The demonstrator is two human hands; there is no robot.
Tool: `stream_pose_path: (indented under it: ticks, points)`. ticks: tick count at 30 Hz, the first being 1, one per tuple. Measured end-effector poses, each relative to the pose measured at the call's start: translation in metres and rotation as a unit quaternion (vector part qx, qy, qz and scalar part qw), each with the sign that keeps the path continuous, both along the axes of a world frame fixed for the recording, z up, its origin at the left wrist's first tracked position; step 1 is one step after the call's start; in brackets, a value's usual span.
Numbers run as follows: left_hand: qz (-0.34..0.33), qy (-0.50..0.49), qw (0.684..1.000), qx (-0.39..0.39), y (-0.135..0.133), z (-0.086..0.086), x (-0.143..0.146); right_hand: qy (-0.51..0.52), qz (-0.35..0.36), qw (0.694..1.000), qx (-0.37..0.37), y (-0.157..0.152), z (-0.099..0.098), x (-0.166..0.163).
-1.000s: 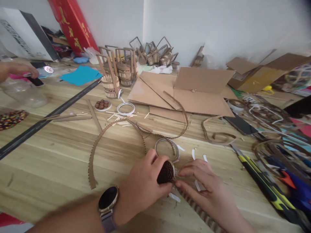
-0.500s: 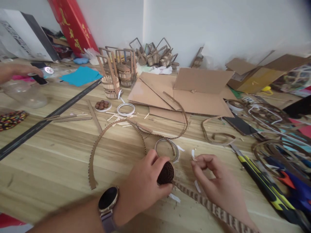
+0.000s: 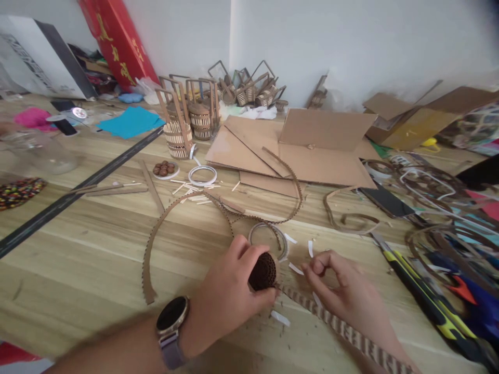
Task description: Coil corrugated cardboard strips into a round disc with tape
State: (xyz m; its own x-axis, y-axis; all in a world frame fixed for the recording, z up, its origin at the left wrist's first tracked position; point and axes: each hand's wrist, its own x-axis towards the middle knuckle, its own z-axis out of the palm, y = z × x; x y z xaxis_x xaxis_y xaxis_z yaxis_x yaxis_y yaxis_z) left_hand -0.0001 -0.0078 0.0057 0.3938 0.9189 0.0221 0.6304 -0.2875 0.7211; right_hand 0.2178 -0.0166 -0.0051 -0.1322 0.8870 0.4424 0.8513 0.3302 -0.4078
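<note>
My left hand (image 3: 234, 285), with a watch on its wrist, grips a tightly rolled coil of corrugated cardboard (image 3: 263, 271) between thumb and fingers. A loose cardboard strip (image 3: 339, 327) trails from the coil toward the lower right, passing in front of my right forearm. Thumb and forefinger pinched, my right hand (image 3: 339, 285) has a small white paper strip (image 3: 296, 268) at its fingertips. Behind the coil lies a tape roll (image 3: 255, 235), with more white scraps (image 3: 280, 318) around it on the wooden table.
Curved cardboard strips (image 3: 150, 249) and flat cardboard sheets (image 3: 249, 145) lie beyond my hands. On the right are a yellow-black cutter (image 3: 424, 291) and tangled strips. Small baskets (image 3: 177, 137) stand at the back. Part of another person's hand (image 3: 5, 128) shows at the left edge.
My left hand and the coil have shifted slightly left. A white strip now shows at my right fingertips. The other person's hand has drawn back left, leaving the black thread spool standing.
</note>
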Motion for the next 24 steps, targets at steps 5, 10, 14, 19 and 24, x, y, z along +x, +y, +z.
stream_pose_path:
  ticks: [5, 10, 14, 19, 24]
  points:
    - [0.004, -0.007, 1.0, 0.0, 0.002, -0.001, 0.0, 0.035, 0.094, 0.995, 0.004, -0.004, 0.002, -0.002]
    - [0.011, -0.018, 1.0, 0.009, 0.003, 0.001, -0.001, 0.086, 0.165, 0.981, -0.049, -0.009, -0.002, -0.003]
    - [0.007, -0.028, 1.0, 0.001, 0.002, 0.001, -0.002, 0.16, 0.244, 0.955, -0.051, -0.008, -0.004, 0.001]
    - [-0.006, -0.029, 1.0, 0.0, 0.003, -0.003, -0.001, 0.182, 0.185, 0.963, -0.079, -0.012, 0.006, -0.004]
    - [-0.037, -0.032, 0.999, 0.008, 0.003, -0.005, -0.003, 0.198, 0.154, 0.967, -0.049, -0.016, 0.006, -0.012]
